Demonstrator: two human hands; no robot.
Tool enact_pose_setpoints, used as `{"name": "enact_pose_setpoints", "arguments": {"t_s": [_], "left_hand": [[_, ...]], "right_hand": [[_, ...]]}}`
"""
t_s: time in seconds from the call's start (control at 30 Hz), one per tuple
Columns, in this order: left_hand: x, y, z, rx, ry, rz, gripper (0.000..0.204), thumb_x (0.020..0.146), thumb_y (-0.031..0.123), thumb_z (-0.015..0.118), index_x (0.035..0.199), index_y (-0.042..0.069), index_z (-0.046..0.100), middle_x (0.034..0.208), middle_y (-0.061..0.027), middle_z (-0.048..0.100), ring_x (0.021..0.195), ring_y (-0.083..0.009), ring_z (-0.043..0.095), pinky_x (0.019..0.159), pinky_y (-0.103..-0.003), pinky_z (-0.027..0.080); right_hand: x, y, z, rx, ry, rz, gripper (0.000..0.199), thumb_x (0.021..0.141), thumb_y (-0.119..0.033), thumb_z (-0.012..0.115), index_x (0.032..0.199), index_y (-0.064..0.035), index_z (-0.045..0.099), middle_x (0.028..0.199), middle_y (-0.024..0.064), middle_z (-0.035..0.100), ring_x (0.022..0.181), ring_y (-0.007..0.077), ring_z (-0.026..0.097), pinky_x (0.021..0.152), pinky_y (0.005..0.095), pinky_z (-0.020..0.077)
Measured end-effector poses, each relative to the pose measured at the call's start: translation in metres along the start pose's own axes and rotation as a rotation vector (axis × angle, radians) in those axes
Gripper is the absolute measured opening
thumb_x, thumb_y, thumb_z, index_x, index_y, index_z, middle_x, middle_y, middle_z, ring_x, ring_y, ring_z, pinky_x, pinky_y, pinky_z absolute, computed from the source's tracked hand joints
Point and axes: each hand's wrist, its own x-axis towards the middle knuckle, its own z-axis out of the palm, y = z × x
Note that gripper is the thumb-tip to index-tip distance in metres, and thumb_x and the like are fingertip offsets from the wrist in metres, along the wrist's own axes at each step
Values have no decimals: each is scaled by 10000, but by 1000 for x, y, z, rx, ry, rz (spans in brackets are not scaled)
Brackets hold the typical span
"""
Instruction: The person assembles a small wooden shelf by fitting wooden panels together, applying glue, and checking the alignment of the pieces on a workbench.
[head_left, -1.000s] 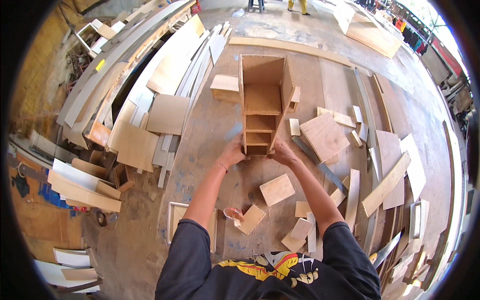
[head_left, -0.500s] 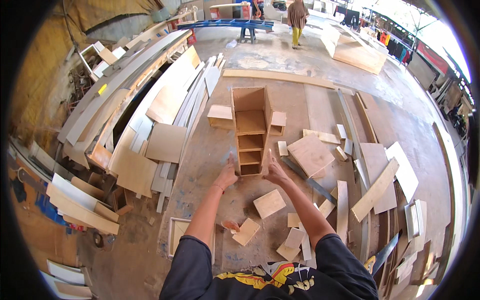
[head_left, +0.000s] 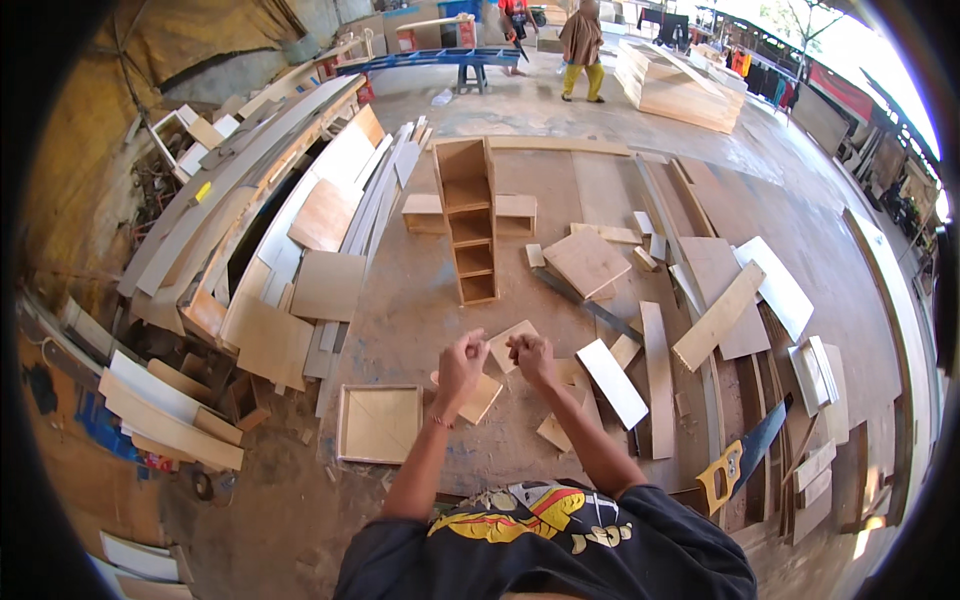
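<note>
A tall, narrow wooden shelf unit (head_left: 492,215) with several open compartments rests on the large plywood sheet ahead of my hands. One small open wooden box (head_left: 424,208) is at its left side, and another wooden box (head_left: 517,207) at its right. My left hand (head_left: 464,364) is drawn back from the unit, fingers curled in, with no object visible in it. Beside it my right hand (head_left: 531,357) makes a loose fist, also showing nothing held. Below and between them lie a wooden block (head_left: 510,338) and another pale block (head_left: 485,398).
A shallow wooden tray (head_left: 344,430) lies at left. To the right are a square board (head_left: 588,262), a white strip (head_left: 612,384), and a handsaw (head_left: 748,455). Stacked planks (head_left: 325,215) line the left. Farther back stand a blue ladder-like frame (head_left: 440,60) and a person (head_left: 581,50).
Both hands have let go of the shelf unit's near sides and pulled back toward me, fingers curling. The view has shifted, and the person at the back has turned and stepped.
</note>
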Motion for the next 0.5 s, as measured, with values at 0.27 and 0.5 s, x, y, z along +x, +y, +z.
{"name": "enact_pose_setpoints", "arguments": {"t_s": [0.27,0.5], "left_hand": [[-77,12,31,57,65,335,210,798,-10,491,989,-53,567,856,-152,578,757,-213,594,611,-307,482],[-108,26,19,-28,36,285,230,796,-43,469,999,-40,577,835,-168,583,738,-257,588,635,-315,479]], "right_hand": [[-81,-25,-23,276,-300,47,276,909,-208,435,887,11,602,728,18,598,652,87,546,595,230,450],[-108,-33,-28,230,-244,-4,221,851,-170,528,933,10,627,751,49,643,637,88,577,571,222,460]]}}
